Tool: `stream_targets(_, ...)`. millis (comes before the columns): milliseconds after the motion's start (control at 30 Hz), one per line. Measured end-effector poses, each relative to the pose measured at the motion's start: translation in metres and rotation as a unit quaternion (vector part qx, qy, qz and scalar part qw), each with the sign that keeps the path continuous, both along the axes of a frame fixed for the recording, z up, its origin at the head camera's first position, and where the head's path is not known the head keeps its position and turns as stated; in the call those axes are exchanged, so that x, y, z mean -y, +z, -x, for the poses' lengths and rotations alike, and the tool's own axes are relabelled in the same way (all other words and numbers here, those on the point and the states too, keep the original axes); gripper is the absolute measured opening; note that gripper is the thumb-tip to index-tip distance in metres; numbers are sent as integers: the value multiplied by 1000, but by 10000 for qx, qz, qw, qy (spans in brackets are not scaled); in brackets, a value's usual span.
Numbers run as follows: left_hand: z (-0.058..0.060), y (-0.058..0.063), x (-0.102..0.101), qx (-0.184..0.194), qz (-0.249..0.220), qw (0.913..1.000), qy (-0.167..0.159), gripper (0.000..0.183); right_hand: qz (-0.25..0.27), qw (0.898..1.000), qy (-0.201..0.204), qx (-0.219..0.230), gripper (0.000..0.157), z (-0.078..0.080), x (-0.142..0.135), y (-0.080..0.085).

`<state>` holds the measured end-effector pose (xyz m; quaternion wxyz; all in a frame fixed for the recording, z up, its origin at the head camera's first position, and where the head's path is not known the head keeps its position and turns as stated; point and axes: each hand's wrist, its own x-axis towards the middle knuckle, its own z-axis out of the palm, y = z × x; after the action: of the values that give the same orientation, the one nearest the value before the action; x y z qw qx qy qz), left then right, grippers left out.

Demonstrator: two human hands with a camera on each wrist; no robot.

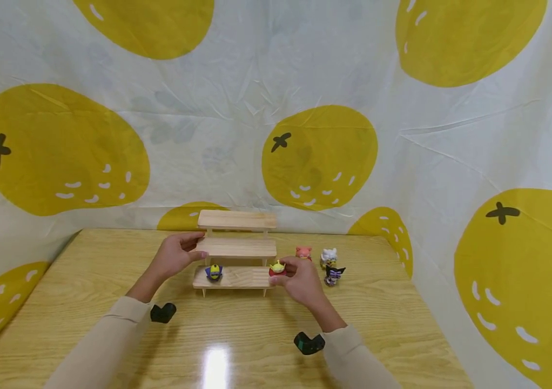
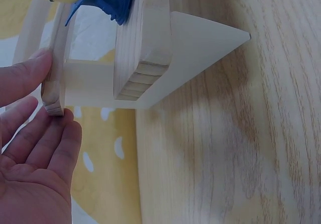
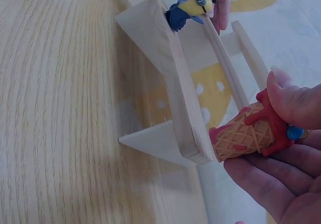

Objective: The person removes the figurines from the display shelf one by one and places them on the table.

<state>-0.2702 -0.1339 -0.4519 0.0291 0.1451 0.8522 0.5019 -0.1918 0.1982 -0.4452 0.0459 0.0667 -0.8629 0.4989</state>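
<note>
A three-tier wooden display stand (image 1: 236,248) stands on the table. My left hand (image 1: 175,257) grips the left end of its middle shelf (image 2: 54,68), thumb on one face and fingertips at the edge. On the lowest shelf, towards the left, is a yellow minion figurine (image 1: 214,272) with a blue cape. My right hand (image 1: 302,278) holds a small figurine (image 1: 277,268) by its upper part, at the lowest shelf's right end. This figurine has a green head and a waffle-cone base (image 3: 245,133) with red drips. Whether its base touches the shelf, I cannot tell.
Right of the stand, on the wooden table (image 1: 378,313), are a pink figurine (image 1: 303,252), a white one (image 1: 328,256) and a dark-eared purple one (image 1: 333,275). A cloth (image 1: 237,151) printed with yellow fruit hangs behind and at the sides.
</note>
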Motion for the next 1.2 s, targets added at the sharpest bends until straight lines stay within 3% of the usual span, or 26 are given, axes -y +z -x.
stream_targets(633, -1, 0, 2, -60, 55, 10000, -11, 63, -253, 9997, -27, -10, 45, -1, -12, 1)
stream_targets(1200, -2, 0, 1, -131, 84, 9999, -53, 62, -63, 9994, -228, 264, 47, -4, -23, -4)
